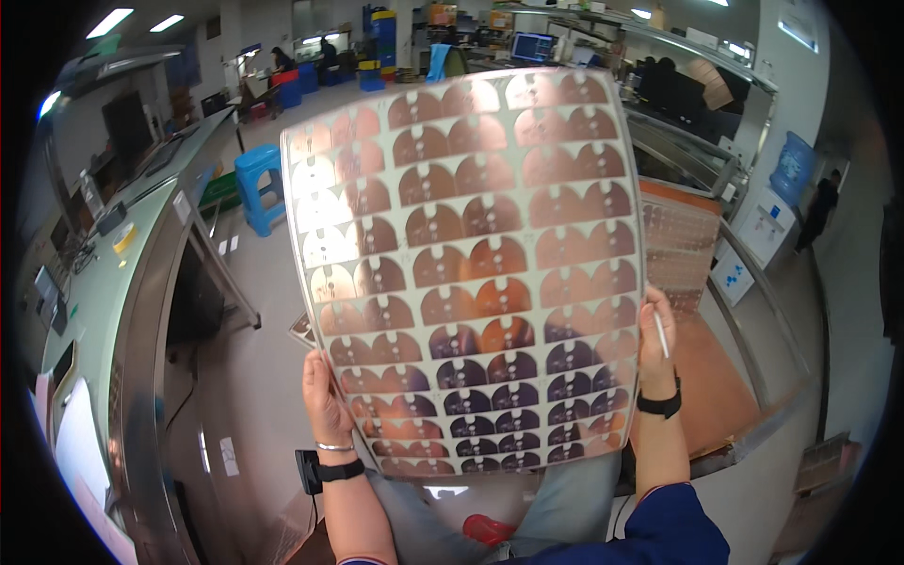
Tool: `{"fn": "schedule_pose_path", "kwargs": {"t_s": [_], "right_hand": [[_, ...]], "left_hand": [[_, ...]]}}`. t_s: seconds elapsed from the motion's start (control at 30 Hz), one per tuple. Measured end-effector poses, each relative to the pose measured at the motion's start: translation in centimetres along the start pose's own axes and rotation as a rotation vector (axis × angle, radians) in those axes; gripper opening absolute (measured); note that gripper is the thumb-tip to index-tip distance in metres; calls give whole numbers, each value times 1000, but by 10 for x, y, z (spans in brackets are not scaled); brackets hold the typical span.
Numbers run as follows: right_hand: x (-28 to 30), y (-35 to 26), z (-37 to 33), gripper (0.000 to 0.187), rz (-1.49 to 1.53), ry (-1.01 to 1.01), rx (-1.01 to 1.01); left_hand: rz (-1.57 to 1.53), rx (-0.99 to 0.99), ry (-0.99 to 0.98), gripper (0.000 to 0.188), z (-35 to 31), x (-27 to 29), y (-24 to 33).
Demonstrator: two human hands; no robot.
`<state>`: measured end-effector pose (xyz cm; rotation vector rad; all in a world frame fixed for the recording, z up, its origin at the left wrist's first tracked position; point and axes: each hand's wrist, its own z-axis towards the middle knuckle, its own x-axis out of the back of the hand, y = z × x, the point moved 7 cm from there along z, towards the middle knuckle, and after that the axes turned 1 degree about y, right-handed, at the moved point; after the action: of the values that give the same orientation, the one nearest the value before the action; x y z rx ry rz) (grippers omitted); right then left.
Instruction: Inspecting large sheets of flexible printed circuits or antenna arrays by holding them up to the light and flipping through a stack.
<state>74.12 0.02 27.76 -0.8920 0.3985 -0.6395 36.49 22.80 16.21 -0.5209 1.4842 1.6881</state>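
With left hand [327, 405] low on the left edge and right hand [654, 344] somewhat higher on the right, holding one sheet [466, 311] in the head view. Closed narrow on it at both sides; cannot tell the reach of either hand behind it. Carrying one white stick [660, 334] in right hand as well. Held up in front of the body, above the thighs [400, 518], slightly bowed. Can count three columns of paired coppery domes on it, in about twelve rows; too squeezed at the bottom to count surely, and washed out by glare at upper left.

Wearing one black band [341, 471] on each wrist, plus one bracelet [334, 446] on the left. Can see one red thing [488, 529] between the thighs; cannot tell its kind.

To the left, can see one bench [105, 301] with one tape roll [122, 241] on it, and one blue stool [259, 184] nearby. To the right, can see one coppery panel [680, 235], partly covered by the sheet, and one coppery board [706, 372] below. Farther right, can count one dispenser [765, 226], one blue jug [793, 169] on top, and one person [825, 209] beyond. At the back, can make out one lit monitor [532, 47]. Cannot see the middle of the floor [250, 377], with the sheet in the way.
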Motion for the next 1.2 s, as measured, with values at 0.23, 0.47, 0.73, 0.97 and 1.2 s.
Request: {"fn": "schedule_pose_path", "kwargs": {"t_s": [0.23,0.47,0.73,0.97,1.2], "right_hand": [[6,0,38,16,114,-7,32],[12,89,28,28,410,-9,-154],[10,118,-24,31,617,123,-390],[8,121,-48,33,660,142,-465],[6,116,-64,36,673,129,-487]], "left_hand": [[135,-241,-78,10,12,-16,21],[356,-218,96,26,15,-15,3],[89,182,-35,42,1,3,-43],[-320,424,-70,36,-9,-12,-48],[-147,277,-70,38,-15,-6,-57]]}}
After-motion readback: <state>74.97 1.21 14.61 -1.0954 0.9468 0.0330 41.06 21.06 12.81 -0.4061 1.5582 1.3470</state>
